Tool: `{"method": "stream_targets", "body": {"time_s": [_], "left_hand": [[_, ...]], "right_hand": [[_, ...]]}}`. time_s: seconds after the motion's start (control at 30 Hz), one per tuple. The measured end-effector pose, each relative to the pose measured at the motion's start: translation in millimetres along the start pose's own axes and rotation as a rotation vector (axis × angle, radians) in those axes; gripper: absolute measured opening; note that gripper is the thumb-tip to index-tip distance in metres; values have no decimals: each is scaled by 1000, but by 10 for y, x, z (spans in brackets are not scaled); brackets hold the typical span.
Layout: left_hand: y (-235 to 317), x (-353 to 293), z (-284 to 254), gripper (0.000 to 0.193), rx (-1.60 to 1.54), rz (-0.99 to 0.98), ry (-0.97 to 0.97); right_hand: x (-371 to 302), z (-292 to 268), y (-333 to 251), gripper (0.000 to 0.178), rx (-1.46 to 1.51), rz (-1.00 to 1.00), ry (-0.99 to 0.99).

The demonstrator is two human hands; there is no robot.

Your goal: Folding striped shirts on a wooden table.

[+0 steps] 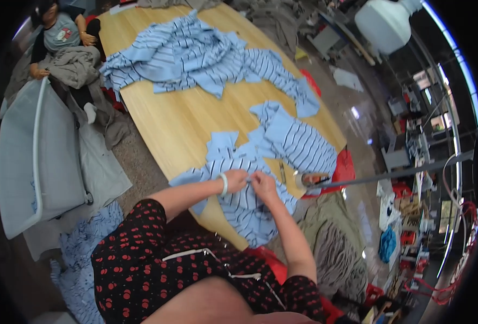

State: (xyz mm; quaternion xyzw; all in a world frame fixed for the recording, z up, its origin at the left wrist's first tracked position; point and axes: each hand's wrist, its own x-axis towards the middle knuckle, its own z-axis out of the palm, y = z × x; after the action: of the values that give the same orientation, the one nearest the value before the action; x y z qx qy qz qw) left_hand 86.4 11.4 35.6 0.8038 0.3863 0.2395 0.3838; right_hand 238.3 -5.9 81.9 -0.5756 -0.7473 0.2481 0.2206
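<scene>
A light blue garment with dark stripes lies bunched at the near end of the wooden table and hangs partly over its edge. My left hand, with a pale band at its wrist, pinches the cloth. Close beside it, my right hand has its fingers closed on the same garment. A second striped piece rests just beyond, to the right. Near my right hand is a small thin dark tool, too small to name. The exact bit of cloth between my fingers is hidden.
A large heap of blue striped garments covers the far table. A grey-white bin stands at left, near a seated person. Striped cloth lies on the floor. A metal bar crosses at right above grey-brown garments.
</scene>
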Motion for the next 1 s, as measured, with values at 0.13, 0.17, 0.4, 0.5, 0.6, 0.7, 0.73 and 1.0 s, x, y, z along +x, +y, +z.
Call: {"method": "stream_targets", "body": {"time_s": [0.13, 0.17, 0.4, 0.5, 0.6, 0.7, 0.73, 1.0], "left_hand": [[-18, 191, -165, 18, 30, 66, -25], [7, 226, -235, 20, -30, 121, 23], [-150, 345, -323, 21, -481, -42, -249], [-120, 314, -339, 20, -434, -105, -312], [-111, 265, -357, 19, -563, -170, -281], [159, 105, -521, 14, -463, -107, -267], [197, 53, -493, 13, -414, -77, -253], [886, -303, -483, 62, -48, -91, -25]], "right_hand": [[120, -130, -16, 13, 107, 73, 66], [152, -144, -7, 15, 172, 124, 75], [244, -245, -102, 28, 133, 185, 123], [208, -228, -92, 29, 156, 205, 45], [119, -255, -141, 27, 143, 152, -24], [-77, -220, -27, 24, 14, -30, 90], [-154, -246, 57, 22, -92, 16, -4], [-466, -936, -664, 16, 266, 135, -72]]}}
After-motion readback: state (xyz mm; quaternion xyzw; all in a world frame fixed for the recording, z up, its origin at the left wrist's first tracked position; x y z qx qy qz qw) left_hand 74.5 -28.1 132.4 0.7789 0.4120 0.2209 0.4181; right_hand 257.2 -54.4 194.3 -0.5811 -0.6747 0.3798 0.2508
